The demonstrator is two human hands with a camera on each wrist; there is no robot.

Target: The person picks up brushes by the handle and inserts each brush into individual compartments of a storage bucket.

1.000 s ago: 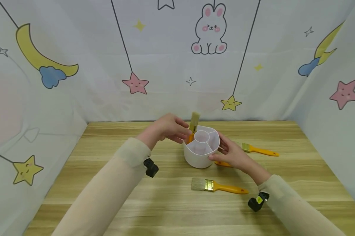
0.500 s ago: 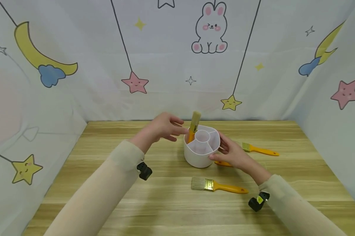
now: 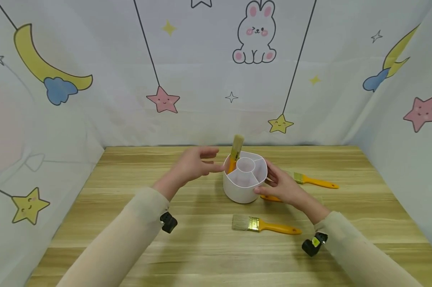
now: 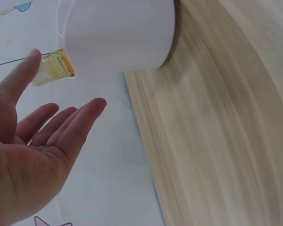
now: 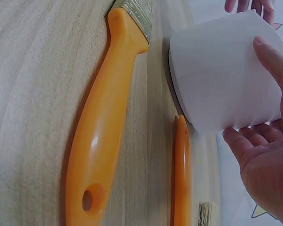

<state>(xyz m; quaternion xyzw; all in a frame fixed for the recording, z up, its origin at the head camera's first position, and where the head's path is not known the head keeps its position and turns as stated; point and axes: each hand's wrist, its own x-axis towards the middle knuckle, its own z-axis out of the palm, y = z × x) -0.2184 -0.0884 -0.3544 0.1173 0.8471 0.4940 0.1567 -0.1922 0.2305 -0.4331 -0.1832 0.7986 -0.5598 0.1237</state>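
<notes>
A white round divided organizer [image 3: 239, 194] stands on the wooden table, with a paintbrush [image 3: 236, 148] leaning bristles up in its left compartment. My right hand [image 3: 287, 188] holds the organizer's right side; in the right wrist view the thumb [image 5: 272, 55] lies on its wall and the fingers [image 5: 250, 143] curl along the other side. Left of the rim is my left hand [image 3: 193, 165], its fingers extended and nothing in them. The left wrist view shows that palm [image 4: 37, 160] apart from the organizer's wall [image 4: 118, 37], the brush's bristles [image 4: 49, 70] behind the thumb.
In front of the organizer lies a paintbrush [image 3: 278, 228] with an orange handle. Another paintbrush [image 3: 318, 182] lies to the right, beyond the right hand. An orange handle [image 3: 271, 198] shows partly under that hand. A patterned white curtain [image 3: 201, 127] borders the table's back.
My left hand has drawn back leftward from the brush in the organizer and its fingers have straightened. The right hand and the organizer stay in place.
</notes>
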